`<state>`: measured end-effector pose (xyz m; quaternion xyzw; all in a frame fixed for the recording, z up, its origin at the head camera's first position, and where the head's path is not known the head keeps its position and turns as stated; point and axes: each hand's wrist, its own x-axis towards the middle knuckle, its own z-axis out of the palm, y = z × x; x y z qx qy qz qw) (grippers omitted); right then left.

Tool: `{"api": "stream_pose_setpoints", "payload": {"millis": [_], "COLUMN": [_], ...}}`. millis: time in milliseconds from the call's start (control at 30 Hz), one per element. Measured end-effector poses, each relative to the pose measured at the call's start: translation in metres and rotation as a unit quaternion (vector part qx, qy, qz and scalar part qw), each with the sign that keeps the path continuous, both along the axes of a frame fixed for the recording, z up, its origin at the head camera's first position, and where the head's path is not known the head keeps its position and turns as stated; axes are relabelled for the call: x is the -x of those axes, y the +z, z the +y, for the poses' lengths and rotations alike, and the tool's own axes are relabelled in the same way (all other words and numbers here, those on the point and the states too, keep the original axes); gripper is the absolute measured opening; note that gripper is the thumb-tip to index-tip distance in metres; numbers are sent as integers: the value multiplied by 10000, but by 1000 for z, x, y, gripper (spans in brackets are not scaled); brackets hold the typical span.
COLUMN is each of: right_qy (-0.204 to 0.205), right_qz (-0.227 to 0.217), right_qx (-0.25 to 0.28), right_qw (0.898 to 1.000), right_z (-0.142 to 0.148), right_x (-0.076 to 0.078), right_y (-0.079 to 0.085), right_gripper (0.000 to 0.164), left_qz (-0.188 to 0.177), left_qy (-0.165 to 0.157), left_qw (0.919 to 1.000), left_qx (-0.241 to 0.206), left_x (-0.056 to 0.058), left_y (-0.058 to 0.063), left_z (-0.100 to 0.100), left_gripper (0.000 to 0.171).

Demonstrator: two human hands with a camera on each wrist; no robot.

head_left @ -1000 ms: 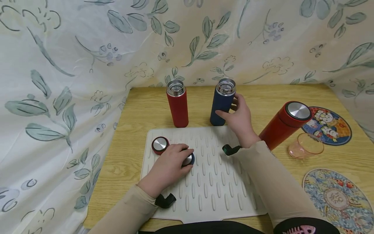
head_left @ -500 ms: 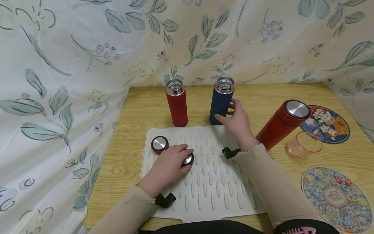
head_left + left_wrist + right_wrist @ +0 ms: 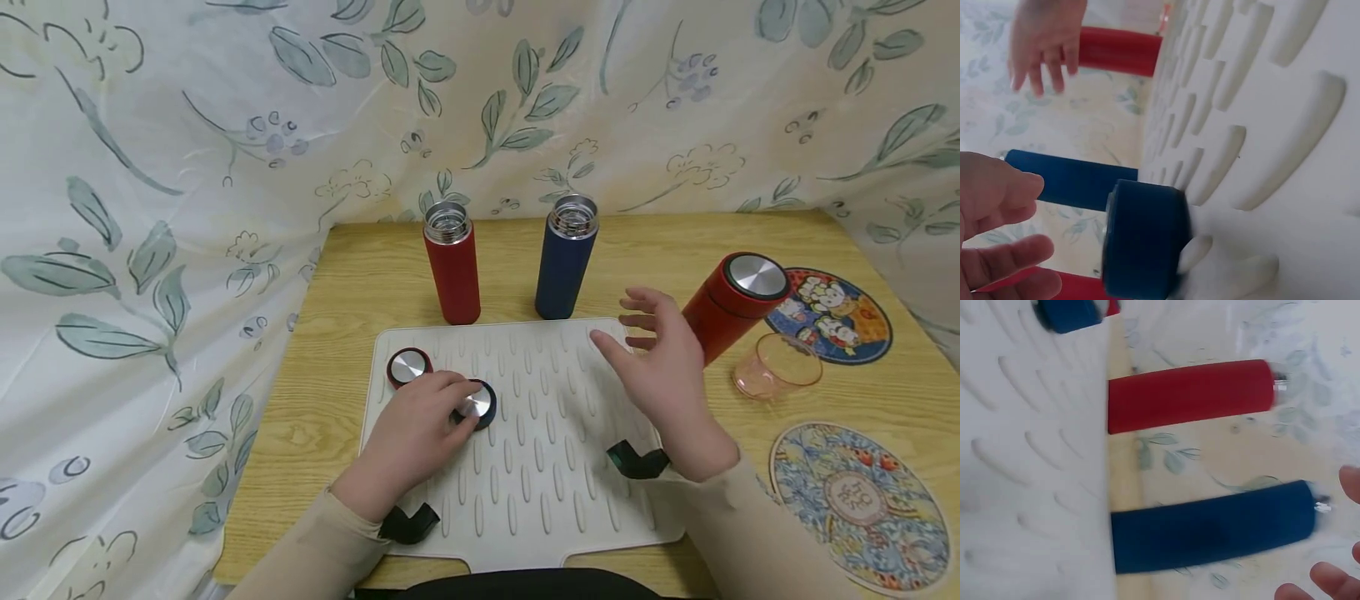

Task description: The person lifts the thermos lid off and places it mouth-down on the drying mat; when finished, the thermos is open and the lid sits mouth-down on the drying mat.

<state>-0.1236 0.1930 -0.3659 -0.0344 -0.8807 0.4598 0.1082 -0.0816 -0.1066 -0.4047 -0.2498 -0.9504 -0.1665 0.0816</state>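
Note:
My left hand point(image 3: 412, 437) hovers over the white ridged mat with its fingers spread. Just beyond its fingertips lies a blue lid point(image 3: 481, 406) with a silver top; the left wrist view shows a gap between fingers and lid point(image 3: 1146, 240). A red lid point(image 3: 408, 367) sits behind the same hand. My right hand point(image 3: 667, 379) is in the air over the mat's right side, fingers apart, holding nothing. Behind the mat stand a lidless blue vacuum flask point(image 3: 562, 271) and a lidless red vacuum flask point(image 3: 453, 279), both upright with steel necks showing.
A larger lidded red flask point(image 3: 720, 312) stands right of my right hand, partly hidden by it. Near it are a pink glass cup point(image 3: 776, 371), a blue round coaster point(image 3: 832, 312) and a patterned round mat point(image 3: 858, 504). The white mat point(image 3: 517, 517) covers the table's middle front.
My right hand has let go of the blue flask and moved back towards me and to the right. My left hand has come off the blue lid, drawing slightly back left.

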Motion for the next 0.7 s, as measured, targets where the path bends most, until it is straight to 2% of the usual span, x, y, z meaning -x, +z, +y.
{"api": "stream_pose_setpoints", "payload": {"millis": [167,300,400,433,500,633,700], "right_qy": [-761,-1379,-1782,-1886,-2019,-2028,-1970], "right_qz": [904,1922,2304,2256,1902,813,492], "right_qx": [334,794,1115,1196,1325,1132,987], "right_qw": [9924,9684,9501,9483,9516,9692,9742], "right_z": [20,38,52,56,63,73,76], "right_x": [-29,-38,-38,-36,-33,-25,-21], "right_y": [1,-12,-20,-22,-23,-24,-25], "right_gripper": [51,32,29,32,41,67,75], "left_qz": [12,81,247,313,404,485,489], "left_qy": [-57,-9,-42,-78,-158,-259,-270], "left_qw": [9998,9983,9973,9970,9964,9953,9952], "left_qx": [-215,-572,-686,-703,-730,-795,-809], "left_x": [-10,-21,-27,-28,-29,-29,-28], "left_y": [5,8,9,9,9,9,10], "left_z": [-7,-13,-16,-17,-18,-17,-16], "left_gripper": [27,24,24,25,26,26,26]}}
